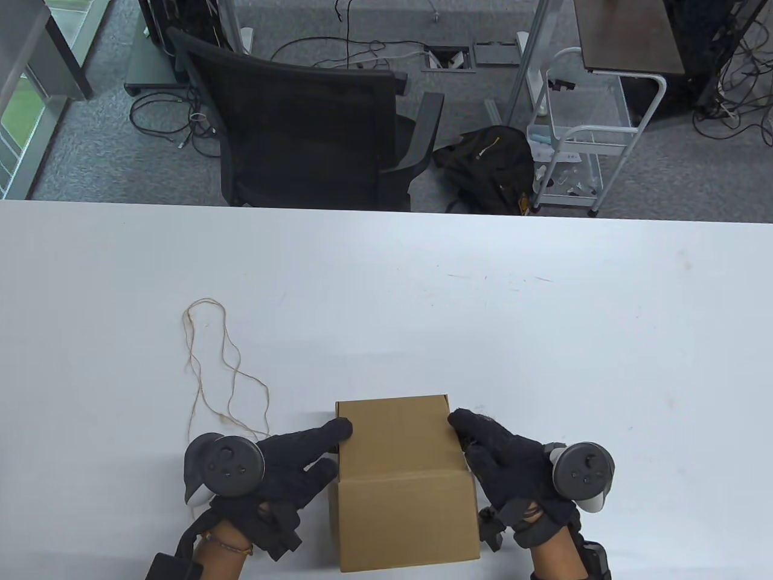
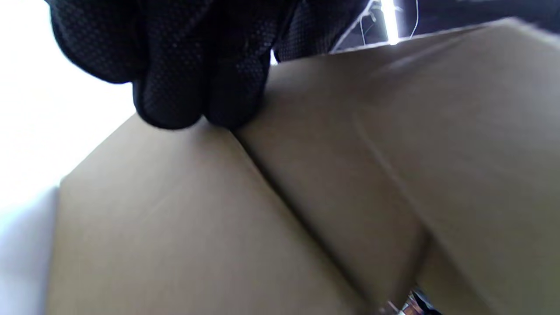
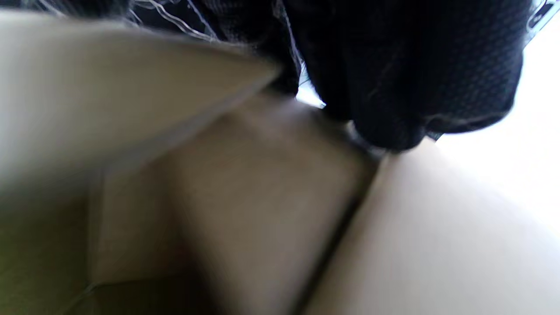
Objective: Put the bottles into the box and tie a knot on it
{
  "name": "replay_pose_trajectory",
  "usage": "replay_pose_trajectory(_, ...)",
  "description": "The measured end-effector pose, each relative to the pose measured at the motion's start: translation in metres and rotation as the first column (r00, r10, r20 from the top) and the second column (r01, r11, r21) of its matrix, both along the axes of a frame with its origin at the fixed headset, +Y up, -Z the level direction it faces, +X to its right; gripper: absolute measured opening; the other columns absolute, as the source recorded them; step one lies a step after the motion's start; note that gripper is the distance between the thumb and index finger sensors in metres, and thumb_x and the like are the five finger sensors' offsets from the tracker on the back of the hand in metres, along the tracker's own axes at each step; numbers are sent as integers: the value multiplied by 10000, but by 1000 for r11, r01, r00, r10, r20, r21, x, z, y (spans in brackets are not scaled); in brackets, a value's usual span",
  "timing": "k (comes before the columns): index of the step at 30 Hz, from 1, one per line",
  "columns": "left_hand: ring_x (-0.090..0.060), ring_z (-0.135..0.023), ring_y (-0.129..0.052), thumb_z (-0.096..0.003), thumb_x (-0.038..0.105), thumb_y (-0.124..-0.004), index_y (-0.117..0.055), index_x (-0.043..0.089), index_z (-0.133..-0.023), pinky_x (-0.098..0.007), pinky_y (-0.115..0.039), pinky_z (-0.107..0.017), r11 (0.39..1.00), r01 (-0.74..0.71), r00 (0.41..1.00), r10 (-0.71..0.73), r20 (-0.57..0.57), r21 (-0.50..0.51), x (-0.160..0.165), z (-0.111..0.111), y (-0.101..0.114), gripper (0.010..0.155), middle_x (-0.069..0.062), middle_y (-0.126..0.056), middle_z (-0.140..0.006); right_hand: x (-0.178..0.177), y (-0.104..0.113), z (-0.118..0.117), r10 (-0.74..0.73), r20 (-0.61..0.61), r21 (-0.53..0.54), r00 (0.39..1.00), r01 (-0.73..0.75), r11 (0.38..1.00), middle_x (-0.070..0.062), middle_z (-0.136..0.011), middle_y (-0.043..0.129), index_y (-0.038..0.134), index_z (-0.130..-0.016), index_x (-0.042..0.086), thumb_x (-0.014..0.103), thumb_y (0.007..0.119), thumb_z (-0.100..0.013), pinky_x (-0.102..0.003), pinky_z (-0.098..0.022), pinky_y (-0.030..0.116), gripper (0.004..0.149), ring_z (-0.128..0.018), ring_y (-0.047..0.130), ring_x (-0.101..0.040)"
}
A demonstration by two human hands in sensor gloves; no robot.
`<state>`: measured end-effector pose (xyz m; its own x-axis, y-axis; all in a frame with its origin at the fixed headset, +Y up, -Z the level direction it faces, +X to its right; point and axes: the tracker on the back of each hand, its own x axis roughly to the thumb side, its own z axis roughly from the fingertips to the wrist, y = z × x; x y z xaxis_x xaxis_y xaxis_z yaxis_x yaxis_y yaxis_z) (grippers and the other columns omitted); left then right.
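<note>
- The cardboard box (image 1: 403, 483) sits at the near edge of the table (image 1: 543, 338), right between my two hands, its long axis running from me toward the far side.
- Its top flaps look folded down in the table view; I see no bottles anywhere, so I judge they are already inside, though I cannot confirm it.
- My left hand (image 1: 272, 468) is at the box's left side, fingers straight, with one fingertip touching the far-left top corner; the left wrist view shows gloved fingertips (image 2: 192, 96) pressed on the cardboard edge. That grip is open and holds nothing.
- My right hand (image 1: 513, 462) mirrors it on the right side, fingers extended against the far-right corner and side wall, also not closed on anything.
- The twine (image 1: 220, 368) lies loose on the table, to the far left of the box, just beyond my left hand and apart from the box.
- So the string is on the left hand's side; I judge the left hand the natural one to fetch it for tying.
</note>
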<state>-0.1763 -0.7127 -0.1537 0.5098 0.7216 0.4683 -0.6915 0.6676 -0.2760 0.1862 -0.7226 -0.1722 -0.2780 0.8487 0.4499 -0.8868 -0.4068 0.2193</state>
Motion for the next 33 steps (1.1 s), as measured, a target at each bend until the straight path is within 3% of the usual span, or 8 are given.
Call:
replay_pose_trajectory(6,-696,-975,-700,-405,840,-601,-247,96,-1218,-760,-651,-644,993,100,994,-97,46,-58,14,2,-5,1158,-479,-551,-1138,-14,-6,0,22,-134,-40,991,-28,999,-458,-1062,310,345,-1136,45,681,630,-454,-756,-573,562,975,-847,506,-702)
replay_pose_trajectory(9,-681,-994,-683,-451,774,-643,-219,105,-1210,-758,-629,-655,994,89,996,-88,18,-63,16,2,-7,1098,-480,-503,-1148,-17,-11,-1,56,-89,-31,994,-59,998,-422,-1072,309,333,-1136,109,583,636,-492,-726,-600,537,855,-875,484,-662)
replay_pose_trajectory(12,-630,-977,-751,-485,711,-632,-187,147,-1200,-715,-670,-654,991,133,990,-134,-49,-33,18,2,-9,1014,-433,-533,-1159,-19,-14,-2,89,-62,-37,994,-92,995,-373,-1097,288,288,-1138,181,531,538,-496,-707,-612,543,773,-890,459,-637)
replay_pose_trajectory(16,-546,-873,-889,-497,660,-656,-220,153,-1202,-643,-748,-616,983,185,973,-185,-136,-12,22,4,-11,971,-366,-581,-1169,-18,-15,-1,216,47,-45,975,-213,976,-379,-1042,393,246,-1128,170,518,544,-494,-617,-547,704,782,-797,626,-591)
replay_pose_trajectory(19,-491,-780,-976,-499,642,-674,-280,112,-1200,-590,-815,-574,971,239,954,-238,-184,-17,22,2,-15,962,-373,-662,-1111,-17,-22,-3,202,56,-142,978,-192,971,-399,-988,492,312,-1117,59,495,630,-507,-600,-490,767,814,-727,715,-589)
replay_pose_trajectory(21,-521,-777,-987,-506,617,-696,-270,94,-1193,-592,-835,-566,969,230,953,-243,-181,-89,21,0,-22,963,-426,-665,-1097,-17,-29,-4,180,79,-202,980,-161,966,-415,-983,515,346,-1097,-8,481,701,-501,-617,-476,781,848,-710,739,-609)
replay_pose_trajectory(30,-539,-763,-1006,-534,561,-625,-413,-119,-1108,-590,-868,-529,932,198,950,-258,-174,-304,25,-5,-46,915,-472,-713,-1034,-21,-51,-7,288,82,-390,954,-236,890,-461,-864,707,535,-975,-191,481,699,-496,-582,-383,870,842,-615,871,-579)
replay_pose_trajectory(33,-523,-741,-1027,-530,577,-627,-472,-127,-1094,-577,-882,-515,931,206,943,-271,-192,-302,25,-5,-46,915,-468,-757,-1007,-21,-52,-7,272,61,-471,960,-213,856,-478,-827,730,545,-952,-213,488,676,-495,-572,-353,887,847,-577,898,-573)
